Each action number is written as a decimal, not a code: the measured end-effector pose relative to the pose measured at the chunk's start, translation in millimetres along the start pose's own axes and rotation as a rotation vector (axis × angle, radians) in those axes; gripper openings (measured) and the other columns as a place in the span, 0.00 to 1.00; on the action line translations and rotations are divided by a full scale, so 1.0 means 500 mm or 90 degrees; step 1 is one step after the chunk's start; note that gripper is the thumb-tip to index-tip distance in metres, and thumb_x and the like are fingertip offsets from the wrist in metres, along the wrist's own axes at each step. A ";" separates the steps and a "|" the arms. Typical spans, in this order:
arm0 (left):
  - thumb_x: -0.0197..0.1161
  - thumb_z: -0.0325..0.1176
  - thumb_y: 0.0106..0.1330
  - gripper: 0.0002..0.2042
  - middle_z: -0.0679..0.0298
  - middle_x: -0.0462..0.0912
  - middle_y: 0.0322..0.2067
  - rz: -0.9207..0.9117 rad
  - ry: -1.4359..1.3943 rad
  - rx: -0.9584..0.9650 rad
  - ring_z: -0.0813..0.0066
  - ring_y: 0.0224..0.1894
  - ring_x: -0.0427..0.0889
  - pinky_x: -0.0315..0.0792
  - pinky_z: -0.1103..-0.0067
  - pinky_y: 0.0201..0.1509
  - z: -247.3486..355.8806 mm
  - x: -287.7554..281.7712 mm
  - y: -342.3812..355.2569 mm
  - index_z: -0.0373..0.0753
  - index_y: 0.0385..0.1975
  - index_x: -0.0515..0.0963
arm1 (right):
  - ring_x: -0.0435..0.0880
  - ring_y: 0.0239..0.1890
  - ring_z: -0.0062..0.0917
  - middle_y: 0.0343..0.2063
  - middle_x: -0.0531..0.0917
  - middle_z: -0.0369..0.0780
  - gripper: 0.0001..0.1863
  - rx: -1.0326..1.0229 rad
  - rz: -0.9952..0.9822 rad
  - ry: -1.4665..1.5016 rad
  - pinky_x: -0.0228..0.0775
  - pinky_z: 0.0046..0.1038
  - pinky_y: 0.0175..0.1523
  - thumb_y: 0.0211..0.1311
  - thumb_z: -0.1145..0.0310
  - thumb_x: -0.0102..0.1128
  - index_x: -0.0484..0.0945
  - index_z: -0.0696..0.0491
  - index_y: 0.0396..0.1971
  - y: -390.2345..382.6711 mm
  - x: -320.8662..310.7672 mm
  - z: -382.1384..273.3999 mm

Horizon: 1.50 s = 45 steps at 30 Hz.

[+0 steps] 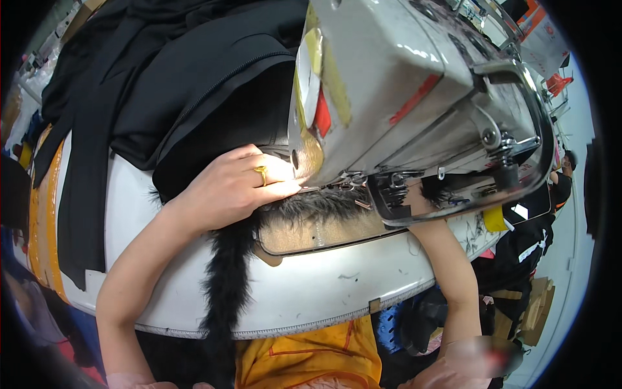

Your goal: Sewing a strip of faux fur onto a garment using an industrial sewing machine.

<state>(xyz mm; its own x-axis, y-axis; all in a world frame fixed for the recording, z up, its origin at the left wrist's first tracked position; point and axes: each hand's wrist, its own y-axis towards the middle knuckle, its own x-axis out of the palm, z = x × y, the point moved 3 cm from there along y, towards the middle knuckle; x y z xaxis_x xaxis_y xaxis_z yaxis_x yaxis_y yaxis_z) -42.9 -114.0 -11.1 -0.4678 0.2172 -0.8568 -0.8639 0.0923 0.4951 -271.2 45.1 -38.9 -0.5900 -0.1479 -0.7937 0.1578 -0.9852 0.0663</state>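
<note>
Step seems feeding black fur trim (228, 275) through sewing machine (389, 78); trim trails over tabletop (311, 295) near edge. Left hand (236, 185) curled by trim, pinch unclear; right hand (422, 202) mostly hidden, grip unreadable. Next likely calls for aligned edges.

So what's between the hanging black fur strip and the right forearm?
Head view: between black fur strip and right forearm lie a tan plate and white tabletop with dark scraps.

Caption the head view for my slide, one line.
Left hand at black fur trim by a sewing machine on a white table, right hand partly hidden behind the machine.
</note>
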 end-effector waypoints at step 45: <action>0.61 0.30 0.59 0.14 0.72 0.78 0.35 -0.069 0.241 0.235 0.76 0.42 0.80 0.70 0.65 0.62 0.009 -0.017 0.016 0.42 0.45 0.82 | 0.83 0.52 0.27 0.56 0.80 0.34 0.29 0.025 -0.053 0.261 0.81 0.27 0.46 0.59 0.75 0.53 0.74 0.47 0.63 -0.001 -0.127 -0.048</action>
<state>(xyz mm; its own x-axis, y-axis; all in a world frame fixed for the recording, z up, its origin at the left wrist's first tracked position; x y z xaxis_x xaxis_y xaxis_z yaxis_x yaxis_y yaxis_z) -45.0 -110.7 0.7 -0.4734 -0.1708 -0.8641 -0.8197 0.4447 0.3611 -214.6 57.2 -3.0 -0.2339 -0.0295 -0.9718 0.0881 -0.9961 0.0090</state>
